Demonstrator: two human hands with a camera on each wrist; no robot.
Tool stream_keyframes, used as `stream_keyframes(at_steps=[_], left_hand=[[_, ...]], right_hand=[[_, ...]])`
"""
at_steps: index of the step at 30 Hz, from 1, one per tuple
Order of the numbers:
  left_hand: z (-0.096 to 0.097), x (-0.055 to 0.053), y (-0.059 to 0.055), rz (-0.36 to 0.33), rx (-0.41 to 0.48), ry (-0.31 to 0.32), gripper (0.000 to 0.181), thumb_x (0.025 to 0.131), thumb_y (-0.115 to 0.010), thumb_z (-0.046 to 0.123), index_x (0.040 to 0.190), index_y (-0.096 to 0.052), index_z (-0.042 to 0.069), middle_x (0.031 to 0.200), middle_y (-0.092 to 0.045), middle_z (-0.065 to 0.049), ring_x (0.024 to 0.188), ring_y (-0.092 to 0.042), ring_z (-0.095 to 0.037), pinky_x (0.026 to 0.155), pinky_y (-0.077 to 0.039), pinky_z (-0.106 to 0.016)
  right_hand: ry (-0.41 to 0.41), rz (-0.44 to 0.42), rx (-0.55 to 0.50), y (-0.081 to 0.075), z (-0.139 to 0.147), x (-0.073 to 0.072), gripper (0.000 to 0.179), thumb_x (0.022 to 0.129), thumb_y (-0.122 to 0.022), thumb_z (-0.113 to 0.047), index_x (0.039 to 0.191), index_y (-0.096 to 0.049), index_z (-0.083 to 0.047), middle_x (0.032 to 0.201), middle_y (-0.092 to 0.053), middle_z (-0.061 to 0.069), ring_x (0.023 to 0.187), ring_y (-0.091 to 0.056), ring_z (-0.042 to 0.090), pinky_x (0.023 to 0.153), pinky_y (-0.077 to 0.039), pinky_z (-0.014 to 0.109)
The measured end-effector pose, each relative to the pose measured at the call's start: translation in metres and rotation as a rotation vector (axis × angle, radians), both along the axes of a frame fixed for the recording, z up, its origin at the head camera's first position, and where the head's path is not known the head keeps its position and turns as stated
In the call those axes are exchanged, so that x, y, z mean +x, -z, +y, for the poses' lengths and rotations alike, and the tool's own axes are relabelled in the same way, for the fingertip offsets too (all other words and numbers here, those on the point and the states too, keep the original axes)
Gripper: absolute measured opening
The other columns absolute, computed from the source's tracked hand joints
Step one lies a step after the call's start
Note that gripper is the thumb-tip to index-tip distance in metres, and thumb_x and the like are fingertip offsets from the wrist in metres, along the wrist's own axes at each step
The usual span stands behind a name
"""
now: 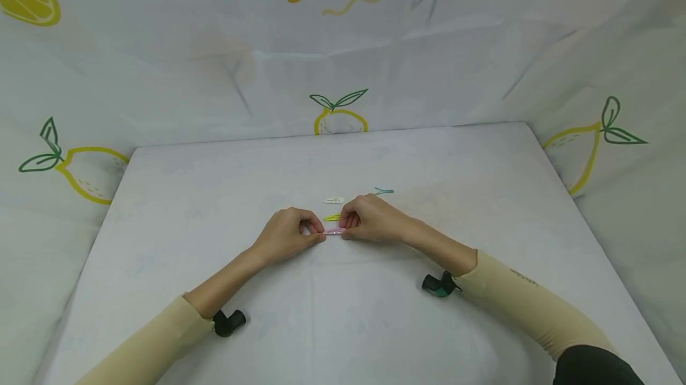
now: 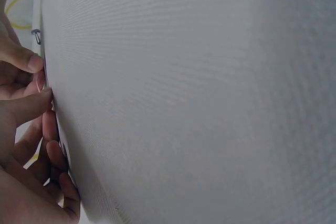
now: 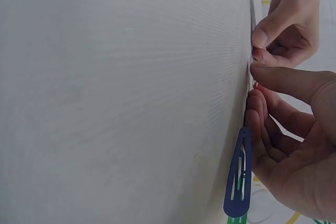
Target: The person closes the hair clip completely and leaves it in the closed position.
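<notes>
A pink snap hair clip (image 1: pixel 334 231) lies low at the table, between both hands. My left hand (image 1: pixel 286 234) pinches its left end between thumb and fingers. At the right end, my right hand (image 1: pixel 377 218) pinches it the same way. Just behind is a yellow hair clip (image 1: pixel 330 218), partly covered by the right hand. A white hair clip (image 1: pixel 333 200) lies farther back, and a teal clip (image 1: pixel 384 191) with its arms spread is beyond the right knuckles. In the right wrist view, a dark blue hair clip (image 3: pixel 239 174) appears beside the right fingers.
Part of a green clip (image 3: pixel 237 220) shows below the blue one in the right wrist view. White cloth covers the table (image 1: pixel 332 313). A lemon-printed curtain (image 1: pixel 187 75) closes off the back and sides. Both wrists carry small black cameras (image 1: pixel 229 324).
</notes>
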State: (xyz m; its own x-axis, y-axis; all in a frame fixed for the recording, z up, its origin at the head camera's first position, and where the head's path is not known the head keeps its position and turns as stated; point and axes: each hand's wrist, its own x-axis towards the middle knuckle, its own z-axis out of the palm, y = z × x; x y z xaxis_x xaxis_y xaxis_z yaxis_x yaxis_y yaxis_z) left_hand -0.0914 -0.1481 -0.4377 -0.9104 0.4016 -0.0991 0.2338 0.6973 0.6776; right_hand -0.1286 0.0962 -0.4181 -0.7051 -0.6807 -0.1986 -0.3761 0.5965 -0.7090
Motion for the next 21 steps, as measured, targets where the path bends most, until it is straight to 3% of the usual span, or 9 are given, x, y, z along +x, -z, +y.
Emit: stream_keyframes(at_steps=[21], left_hand=[[0.0001, -0.0001, -0.0017, -0.002, -0.003, -0.001, 0.005, 0.091, -0.086, 0.020, 0.091, -0.081, 0.020, 0.082, -0.076, 0.008, 0.067, -0.053, -0.007, 0.067, -0.041, -0.025]], right_hand=[[-0.005, 0.021, 0.013, -0.0032, -0.0011, 0.0022, 0.008, 0.091, -0.085, -0.009, 0.097, -0.079, -0.008, 0.084, -0.075, -0.001, 0.076, -0.065, 0.005, 0.075, -0.056, 0.021]])
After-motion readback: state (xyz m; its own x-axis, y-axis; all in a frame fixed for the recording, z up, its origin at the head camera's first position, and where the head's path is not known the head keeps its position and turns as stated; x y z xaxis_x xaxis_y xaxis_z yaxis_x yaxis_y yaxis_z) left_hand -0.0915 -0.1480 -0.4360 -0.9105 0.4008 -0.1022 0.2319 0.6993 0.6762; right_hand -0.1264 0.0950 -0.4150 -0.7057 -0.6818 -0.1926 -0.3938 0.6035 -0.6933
